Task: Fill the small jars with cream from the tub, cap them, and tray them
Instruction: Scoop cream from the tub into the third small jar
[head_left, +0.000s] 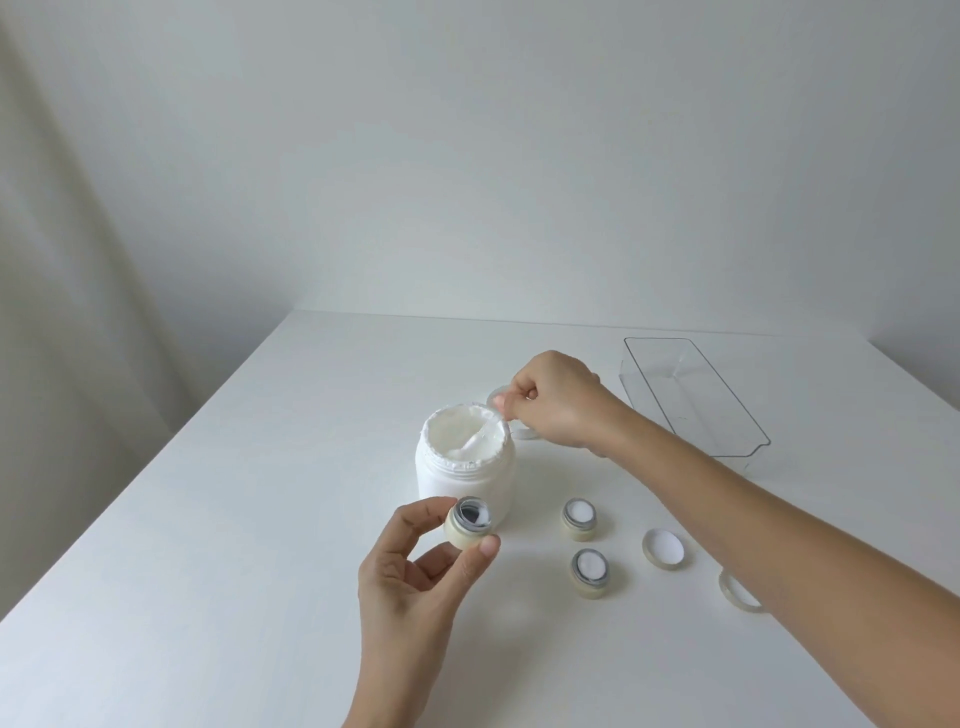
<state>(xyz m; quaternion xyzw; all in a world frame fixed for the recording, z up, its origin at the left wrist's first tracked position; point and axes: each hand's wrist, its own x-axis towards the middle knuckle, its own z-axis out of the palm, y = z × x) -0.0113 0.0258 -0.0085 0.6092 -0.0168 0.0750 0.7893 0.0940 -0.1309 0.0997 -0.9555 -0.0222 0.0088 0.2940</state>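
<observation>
A white tub (464, 470) of cream stands open at the table's middle. My right hand (556, 400) is over its far right rim, pinching a small white spatula (483, 439) whose tip dips into the cream. My left hand (415, 571) holds a small cream-coloured jar (467, 526) tilted just in front of the tub; it is partly filled, with some dark inside showing. Two filled, uncapped jars (580, 518) (590, 572) stand to the right. A loose cap (663, 548) lies upside down beside them. Another cap (737, 592) peeks from under my right forearm.
A clear plastic tray (693, 395) sits at the back right, with nothing in it. The tub's lid (519, 430) lies behind the tub, mostly hidden by my right hand. The white table meets a plain wall behind and drops off at the left edge.
</observation>
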